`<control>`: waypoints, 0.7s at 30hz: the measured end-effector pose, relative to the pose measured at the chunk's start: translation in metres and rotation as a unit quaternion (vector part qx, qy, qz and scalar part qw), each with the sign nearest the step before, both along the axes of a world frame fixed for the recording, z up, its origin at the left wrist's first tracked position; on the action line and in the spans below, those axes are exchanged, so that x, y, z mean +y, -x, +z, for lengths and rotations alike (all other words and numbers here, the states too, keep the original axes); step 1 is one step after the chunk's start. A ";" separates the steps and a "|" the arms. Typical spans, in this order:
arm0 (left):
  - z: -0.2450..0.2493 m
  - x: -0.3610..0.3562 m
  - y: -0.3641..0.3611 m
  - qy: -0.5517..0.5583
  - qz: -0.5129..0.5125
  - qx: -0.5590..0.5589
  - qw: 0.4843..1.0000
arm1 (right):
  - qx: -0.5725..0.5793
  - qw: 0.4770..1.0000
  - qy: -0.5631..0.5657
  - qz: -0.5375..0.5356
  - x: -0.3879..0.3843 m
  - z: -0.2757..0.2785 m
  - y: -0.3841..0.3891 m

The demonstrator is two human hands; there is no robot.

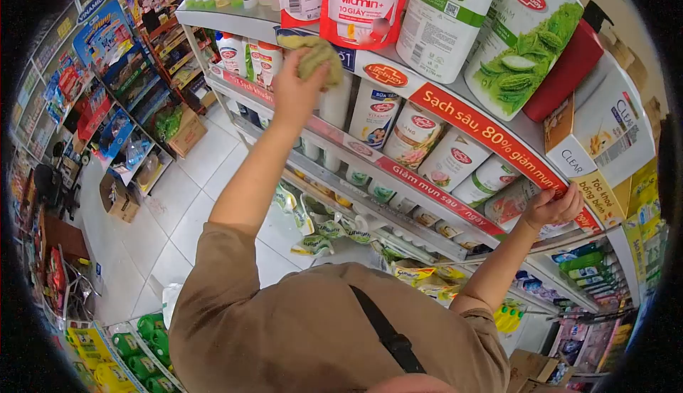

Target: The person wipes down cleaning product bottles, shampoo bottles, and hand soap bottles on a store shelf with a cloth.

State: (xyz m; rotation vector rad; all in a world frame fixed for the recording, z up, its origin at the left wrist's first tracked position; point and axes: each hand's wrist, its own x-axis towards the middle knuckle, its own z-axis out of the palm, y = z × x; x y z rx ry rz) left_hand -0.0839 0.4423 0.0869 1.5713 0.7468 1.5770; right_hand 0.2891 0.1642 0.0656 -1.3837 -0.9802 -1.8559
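Observation:
My left hand [293,88] is closed around a yellowish-green cloth [320,64], which it presses to the front edge of the top shelf. Part of the edge strip behind the cloth is hidden. Over on the right, my right hand [555,208] has its fingers curled on the red label strip [491,137] of the same shelf. A red refill pouch [364,8] stands just above the cloth. Close to my right hand is a white and yellow Clear box [594,151]. White Lifebuoy bottles [414,131] line the shelf below.
Large white and green Lifebuoy bottles [523,44] stand near the top shelf's edge. Sunlight pouches [320,231] fill a low level. Across the tiled floor [171,222] are other racks, a cardboard box [186,131] and an open carton [119,197]. Green bottles [139,354] sit at lower left.

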 end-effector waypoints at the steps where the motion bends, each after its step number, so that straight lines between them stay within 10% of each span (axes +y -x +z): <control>1: 0.004 -0.012 -0.005 0.001 -0.013 0.024 1.000 | 0.003 1.000 0.003 0.004 0.000 0.003 0.003; 8: 0.006 -0.050 -0.039 -0.196 -0.091 0.180 0.960 | -0.005 1.000 0.001 -0.001 0.001 0.005 0.002; 21: 0.004 -0.028 -0.024 -0.071 0.007 0.140 0.988 | 0.006 1.000 -0.009 -0.015 0.003 -0.001 -0.003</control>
